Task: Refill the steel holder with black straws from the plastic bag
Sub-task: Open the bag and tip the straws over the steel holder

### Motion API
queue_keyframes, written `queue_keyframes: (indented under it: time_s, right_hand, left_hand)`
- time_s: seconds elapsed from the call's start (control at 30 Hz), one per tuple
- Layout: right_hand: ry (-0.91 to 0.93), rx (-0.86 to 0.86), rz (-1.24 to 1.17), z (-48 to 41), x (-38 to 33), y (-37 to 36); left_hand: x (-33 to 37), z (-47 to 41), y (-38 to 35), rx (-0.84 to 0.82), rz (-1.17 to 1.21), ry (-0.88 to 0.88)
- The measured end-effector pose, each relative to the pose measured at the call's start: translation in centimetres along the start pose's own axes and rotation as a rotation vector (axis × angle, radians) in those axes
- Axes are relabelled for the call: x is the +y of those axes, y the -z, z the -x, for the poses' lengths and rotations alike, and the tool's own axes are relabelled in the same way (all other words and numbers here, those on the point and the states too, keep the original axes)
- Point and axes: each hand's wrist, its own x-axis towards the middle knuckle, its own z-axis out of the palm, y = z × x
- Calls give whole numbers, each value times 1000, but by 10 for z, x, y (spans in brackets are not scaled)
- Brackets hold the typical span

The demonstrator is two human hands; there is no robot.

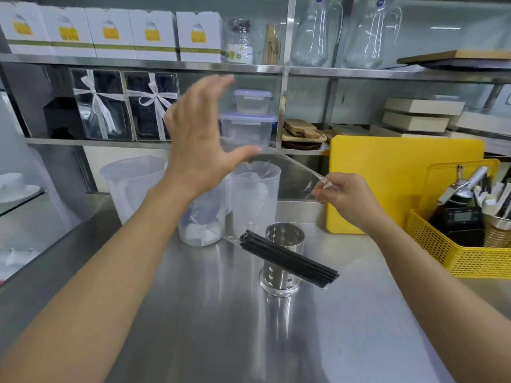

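Above steel counter (221, 313): black straws (289, 262) hanging in clear plastic bag (290, 172), bag top pinched shut in right hand (341, 199).

Left hand (199, 136) spread wide and empty, raised up and left of bag, apparently just touching its film at thumb. Straw bundle lying aslant, long axis from upper left to lower right, directly before perforated steel holder (284, 258), low and between both hands, right hand nearer. Holder mouth seemingly free of straws. Close behind: translucent measuring jugs (254, 200); to right, yellow cutting board (401, 183) and yellow basket (453, 250), well apart.
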Motion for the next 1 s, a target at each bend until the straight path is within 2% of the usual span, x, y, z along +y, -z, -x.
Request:
queue_keyframes:
  time_s: [0.07,0.17,0.23,0.37,0.47,0.57,0.7,0.77,1.0]
  right_hand:
    - [20,3,-9,1,0,4]
    - [59,-40,-14,2,1,10]
    - [79,-72,-20,1,2,14]
    - [93,-114,-80,1,-3,20]
    - [93,-109,-112,2,-7,23]
    - [80,-96,-57,3,-2,28]
    - [41,-46,-29,7,10,36]
    - [0,13,-67,12,19,41]
    - [-209,90,-224,24,56,44]
  left_hand:
    - [-9,13,-2,63,261,222]
    - [-29,29,-14,-153,449,571]
    - [-36,37,-20,-283,533,663]
    - [-37,49,-34,-403,672,731]
    - [-32,54,-40,-447,723,718]
    - [-21,50,-39,-423,665,603]
    - [-12,36,-39,-423,703,518]
    - [-1,28,-43,-468,715,459]
    - [8,2,-40,-426,715,410]
